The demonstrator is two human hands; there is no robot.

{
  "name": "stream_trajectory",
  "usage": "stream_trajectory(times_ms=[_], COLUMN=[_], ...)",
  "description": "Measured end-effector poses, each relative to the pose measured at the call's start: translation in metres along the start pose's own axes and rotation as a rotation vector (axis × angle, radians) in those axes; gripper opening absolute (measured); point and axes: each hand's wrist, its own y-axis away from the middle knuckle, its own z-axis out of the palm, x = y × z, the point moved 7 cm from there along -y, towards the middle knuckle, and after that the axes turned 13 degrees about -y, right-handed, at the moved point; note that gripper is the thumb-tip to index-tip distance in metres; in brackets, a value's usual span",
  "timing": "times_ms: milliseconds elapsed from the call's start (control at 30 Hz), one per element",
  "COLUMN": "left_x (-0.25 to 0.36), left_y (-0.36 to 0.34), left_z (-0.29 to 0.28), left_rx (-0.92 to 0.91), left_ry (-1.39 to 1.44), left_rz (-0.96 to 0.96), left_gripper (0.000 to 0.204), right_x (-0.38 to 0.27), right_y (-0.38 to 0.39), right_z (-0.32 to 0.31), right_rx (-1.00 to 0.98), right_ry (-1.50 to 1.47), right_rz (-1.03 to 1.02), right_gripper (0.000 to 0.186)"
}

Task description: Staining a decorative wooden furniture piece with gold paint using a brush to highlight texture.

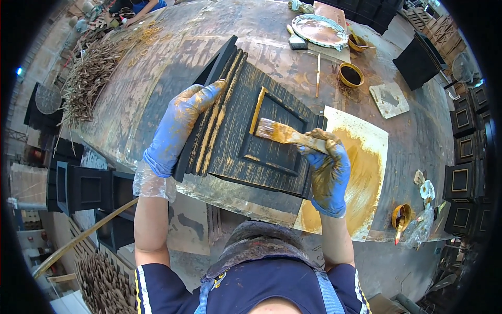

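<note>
A black wooden box-shaped piece (230,141) with stepped moulding and a framed recessed panel lies tilted on the worktable (209,47). Gold streaks show along its moulding and part of the panel frame. My left hand (183,123), in a smeared blue glove, grips the moulded end. In my gloved right hand (330,172) is a flat paintbrush (282,133), held by its handle. Its gold-coated bristles reach the left side of the panel frame; whether they touch is hard to tell. Right of the piece lies a pale board (368,157) smeared with gold-brown paint.
Beyond the piece are a bowl of dark liquid (351,75), a thin stick (318,76), a paint-stained round lid (320,30) and another brush (298,42). A small bowl (401,215) holds a brush at the right. Bundled sticks (91,78) lie far left, near another person's arm (141,14).
</note>
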Motion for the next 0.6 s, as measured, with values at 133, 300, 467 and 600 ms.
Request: stream_trajectory(times_ms=[133, 300, 467, 600], left_x=[-0.003, -0.005, -0.005, -0.003], left_y=[0.000, 0.001, -0.002, 0.000], left_z=[0.000, -0.004, -0.006, -0.008], left_rx=[-0.007, 0.010, -0.022, -0.033], left_ry=[0.020, 0.000, 0.017, 0.027], left_rz=[-0.044, -0.045, 0.004, 0.049], left_gripper=[0.030, 0.029, 0.029, 0.028], right_x=[0.002, 0.006, 0.008, 0.008], right_y=[0.004, 0.011, 0.017, 0.021], right_z=[0.003, 0.007, 0.009, 0.010], right_rx=[-0.017, -0.033, -0.021, -0.002], right_ry=[-0.006, 0.031, 0.024, 0.066], right_rz=[0.006, 0.025, 0.053, 0.049], right_gripper=[0.027, 0.027, 0.026, 0.026])
